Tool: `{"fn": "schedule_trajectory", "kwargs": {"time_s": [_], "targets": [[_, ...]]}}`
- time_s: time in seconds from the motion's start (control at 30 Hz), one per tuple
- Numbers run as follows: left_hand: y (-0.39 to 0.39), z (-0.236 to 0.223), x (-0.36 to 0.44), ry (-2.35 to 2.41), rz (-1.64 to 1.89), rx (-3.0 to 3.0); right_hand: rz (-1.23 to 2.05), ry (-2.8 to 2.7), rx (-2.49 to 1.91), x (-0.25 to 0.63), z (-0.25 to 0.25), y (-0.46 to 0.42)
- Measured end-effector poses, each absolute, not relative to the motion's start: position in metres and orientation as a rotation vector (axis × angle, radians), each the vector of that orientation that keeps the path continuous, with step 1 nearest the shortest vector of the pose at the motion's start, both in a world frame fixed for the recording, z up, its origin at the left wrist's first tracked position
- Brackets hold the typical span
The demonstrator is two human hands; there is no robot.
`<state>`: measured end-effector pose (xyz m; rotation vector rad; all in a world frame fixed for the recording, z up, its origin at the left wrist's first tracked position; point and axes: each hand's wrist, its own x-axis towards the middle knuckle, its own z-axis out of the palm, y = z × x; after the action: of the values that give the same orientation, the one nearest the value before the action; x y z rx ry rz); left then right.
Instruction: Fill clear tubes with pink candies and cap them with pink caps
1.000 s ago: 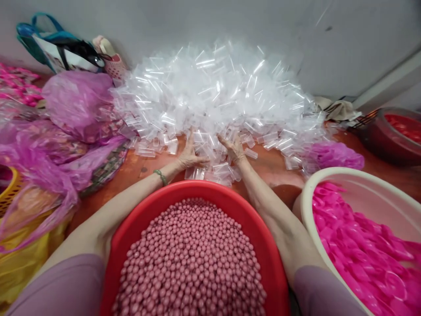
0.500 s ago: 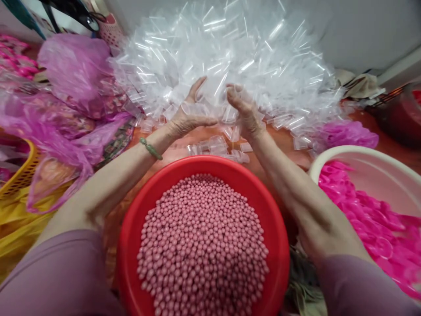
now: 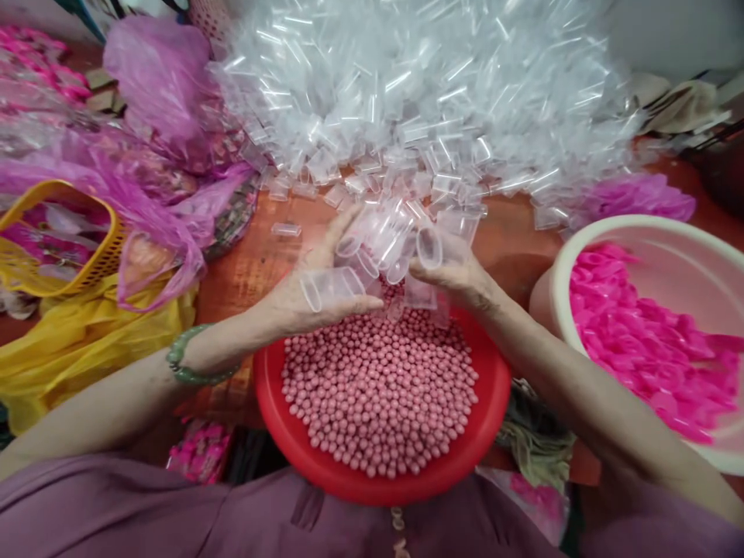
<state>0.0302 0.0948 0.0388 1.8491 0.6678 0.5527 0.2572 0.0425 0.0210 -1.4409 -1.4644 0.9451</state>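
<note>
Over the far side of a red basin [image 3: 488, 418], my left hand [image 3: 317, 287] and my right hand [image 3: 459, 271] cup a cluster of clear plastic tubes [image 3: 387, 236] between them. One tube lies across my left palm, and another shows its round open end by my right thumb. The basin holds a heap of small round pink beads [image 3: 377, 387]. Some fingers are hidden behind the tubes. A green bead bracelet [image 3: 186, 356] circles my left wrist. Beyond my hands rises a large pile of the same clear tubes [image 3: 418, 93].
To the right, a cream tub [image 3: 561, 287] holds bright pink plastic pieces [image 3: 645, 341]. On the left are a yellow basket [image 3: 110, 248], a yellow bag [image 3: 75, 349] and purple plastic bags [image 3: 163, 85]. A crumpled purple bag [image 3: 645, 198] lies behind the tub.
My hands have gathered tubes from the near edge of the pile and brought them back towards me, over the basin. The view has tilted downwards.
</note>
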Motion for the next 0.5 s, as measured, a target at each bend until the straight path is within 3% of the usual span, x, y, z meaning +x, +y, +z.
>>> {"fn": "schedule_trajectory", "kwargs": {"time_s": [0.13, 0.3, 0.5], "targets": [[0.102, 0.026, 0.016, 0.648, 0.366, 2.025, 1.267, -1.793, -1.239, 0.270, 0.028, 0.041], [0.104, 0.041, 0.007, 0.618, 0.021, 2.157, 1.108, -2.228, -1.423, 0.286, 0.057, 0.037], [0.140, 0.050, -0.009, 0.868, 0.431, 2.095, 0.858, -1.990, -1.576, 0.331, 0.060, 0.060]]}}
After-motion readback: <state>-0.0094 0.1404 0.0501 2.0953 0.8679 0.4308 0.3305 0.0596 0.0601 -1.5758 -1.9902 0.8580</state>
